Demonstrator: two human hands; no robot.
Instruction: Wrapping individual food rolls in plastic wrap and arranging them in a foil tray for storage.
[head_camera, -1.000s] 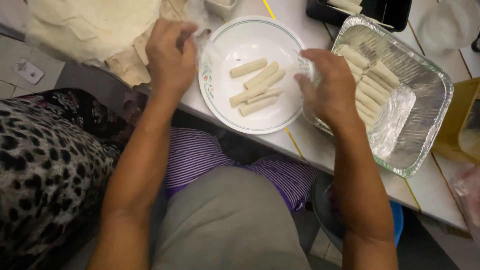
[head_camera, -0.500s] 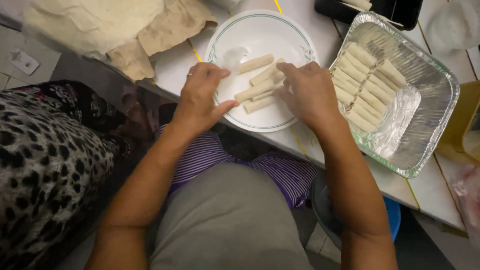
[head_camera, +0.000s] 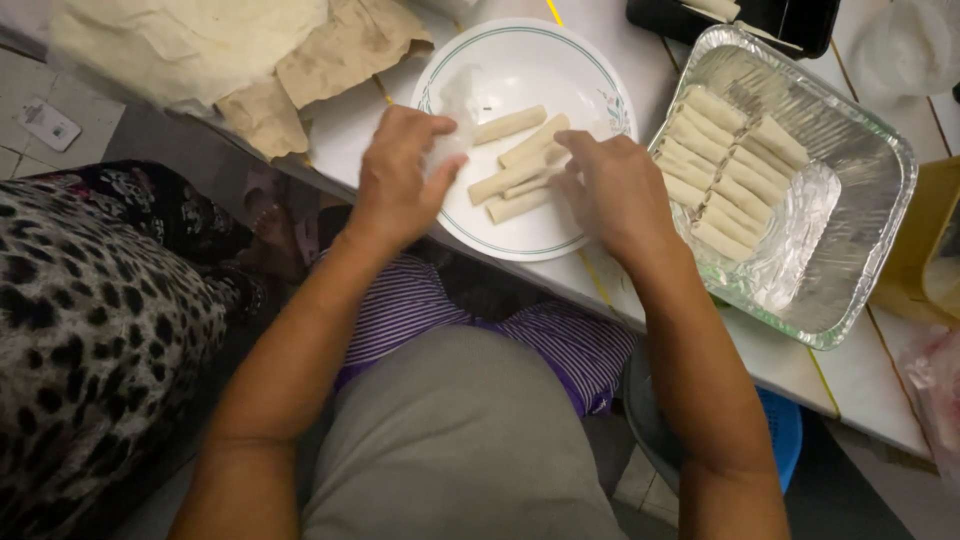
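A white plate with a green rim line holds several pale rolled pastries. My left hand hovers over the plate's left edge, its thumb and fingers pinching a thin translucent wrapper sheet. My right hand is on the plate's right side, fingers curled down over the right ends of the rolls and gripping one. To the right stands a foil tray with several rolls packed in rows at its far end.
The plate and tray sit on a white table. Crumpled brown paper with pale sheets lies at the back left, a black tray at the back. A yellow object stands at the right, leopard-print fabric at the left, and a blue stool below.
My left hand came down from the paper pile to the plate's left edge. My right hand moved from the foil tray's rim onto the rolls on the plate.
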